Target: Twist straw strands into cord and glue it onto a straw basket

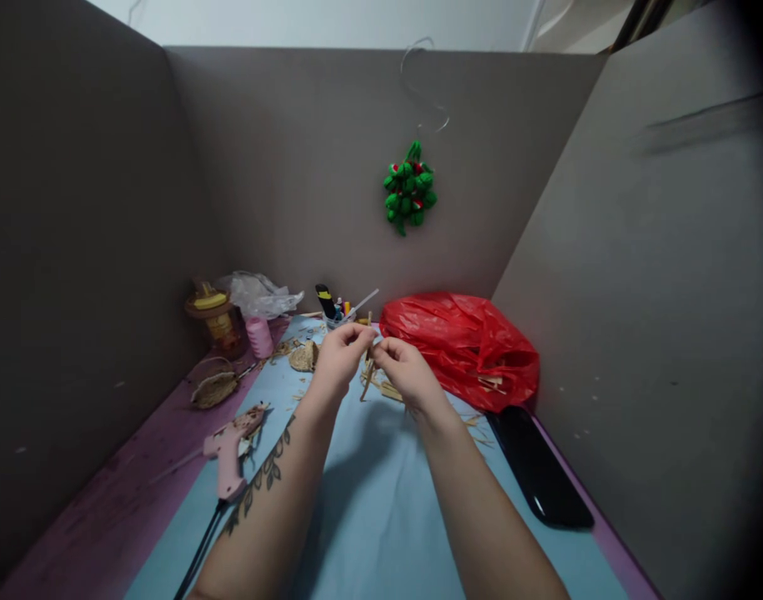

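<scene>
Over the light blue cloth (381,492), my two hands meet near the middle of the view, fingertips almost touching. My left hand (342,357) is closed in a pinch on a thin tan straw strip (367,382), which stands roughly upright, one end above the fingers and the other below. My right hand (407,368) pinches close to the same strip; its fingertips hide exactly what they grip. Beneath and behind the hands lie loose straw pieces (390,391). Left of my left hand sits a small woven straw piece (303,357).
At left lie a pink glue gun (228,454) with a cord and a woven straw basket (214,389). Behind them stand a brown-lidded jar (222,325) and pink spool (259,337). A pen cup (338,320), red plastic bag (456,342) and black tray-like object (537,467) flank the hands.
</scene>
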A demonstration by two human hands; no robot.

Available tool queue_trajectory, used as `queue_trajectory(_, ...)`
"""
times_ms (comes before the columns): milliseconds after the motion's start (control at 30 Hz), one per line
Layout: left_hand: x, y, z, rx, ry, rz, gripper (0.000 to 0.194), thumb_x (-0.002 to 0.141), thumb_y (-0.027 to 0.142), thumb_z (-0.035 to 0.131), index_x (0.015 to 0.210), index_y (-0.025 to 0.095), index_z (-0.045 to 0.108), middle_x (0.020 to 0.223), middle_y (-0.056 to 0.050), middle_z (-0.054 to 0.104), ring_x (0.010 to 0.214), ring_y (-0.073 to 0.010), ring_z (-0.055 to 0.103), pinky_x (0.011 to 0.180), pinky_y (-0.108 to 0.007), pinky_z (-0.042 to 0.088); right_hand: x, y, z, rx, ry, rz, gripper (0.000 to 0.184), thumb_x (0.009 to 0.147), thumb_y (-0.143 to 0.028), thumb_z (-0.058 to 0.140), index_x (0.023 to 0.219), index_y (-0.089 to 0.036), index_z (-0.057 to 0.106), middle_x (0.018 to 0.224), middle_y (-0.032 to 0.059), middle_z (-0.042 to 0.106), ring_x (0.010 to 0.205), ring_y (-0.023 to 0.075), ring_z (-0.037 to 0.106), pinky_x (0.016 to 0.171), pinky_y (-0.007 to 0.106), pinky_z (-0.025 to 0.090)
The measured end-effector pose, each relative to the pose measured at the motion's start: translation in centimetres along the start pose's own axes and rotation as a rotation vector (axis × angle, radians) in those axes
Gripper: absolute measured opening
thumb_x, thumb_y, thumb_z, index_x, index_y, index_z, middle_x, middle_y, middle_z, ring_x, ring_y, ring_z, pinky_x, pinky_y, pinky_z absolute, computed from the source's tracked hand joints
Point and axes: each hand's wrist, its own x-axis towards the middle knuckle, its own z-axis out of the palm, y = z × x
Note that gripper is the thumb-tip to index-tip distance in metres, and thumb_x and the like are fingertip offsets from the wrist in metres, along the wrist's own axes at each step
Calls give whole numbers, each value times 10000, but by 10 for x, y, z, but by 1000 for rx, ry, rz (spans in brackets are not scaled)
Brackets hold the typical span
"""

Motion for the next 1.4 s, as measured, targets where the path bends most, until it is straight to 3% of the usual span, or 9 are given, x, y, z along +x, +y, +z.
queue_trajectory(167, 2, -3, -3, -147, 32, -8, 140, 637, 268, 657, 621, 139, 604, 630, 8, 594, 647, -115, 515, 653, -227, 390, -5, -8, 6, 72, -45, 68, 269, 718, -424, 595, 628, -198, 481, 486, -72, 390, 424, 77, 312, 417, 204, 248)
queue_trajectory(267, 3, -2, -5, -153, 0, -8, 170, 669, 302, 656, 666, 136, 621, 676, -4, 619, 672, -121, 534, 673, -233, 401, -4, -7, 5, 82, -5, 71, 284, 714, -446, 592, 629, -200, 479, 465, -81, 360, 398, 70, 269, 396, 207, 212)
queue_trajectory(467, -1, 0, -4, 21, -247, -24, 278, 721, 328, 637, 915, 129, 652, 869, -57, 671, 777, -149, 587, 728, -250, 434, 2, -2, -6, 84, 180, -1, 243, 687, -411, 614, 650, -192, 516, 507, -64, 421, 460, 89, 353, 457, 215, 283)
queue_trajectory(567, -3, -4, 1, 86, -328, -31, 251, 717, 320, 635, 879, 128, 640, 816, -48, 661, 726, -142, 584, 684, -246, 441, 3, -1, -9, 101, 204, -31, 203, 690, -369, 609, 659, -185, 529, 567, -43, 488, 529, 106, 429, 528, 225, 345)
queue_trajectory(800, -2, -8, 2, 158, -304, -61, 198, 717, 320, 613, 745, 124, 607, 632, 10, 577, 566, -93, 499, 546, -206, 374, 4, 5, -12, -86, 220, -94, 144, 720, -316, 572, 688, -176, 559, 639, -20, 533, 614, 132, 476, 598, 244, 371)
queue_trajectory(1100, -3, -10, 5, 7, -349, -95, 234, 719, 347, 621, 796, 149, 523, 639, 29, 513, 549, -80, 478, 519, -193, 381, 4, 6, -10, -52, 197, -112, 130, 748, -303, 534, 726, -175, 549, 656, -21, 516, 620, 125, 467, 592, 229, 373)
queue_trajectory(1400, 1, -14, -6, 275, -330, -13, 222, 716, 337, 590, 610, 146, 549, 532, 31, 489, 498, -93, 431, 488, -212, 331, 0, -1, -6, -320, 261, -92, 119, 747, -287, 512, 685, -191, 542, 628, -14, 537, 611, 146, 483, 592, 248, 367)
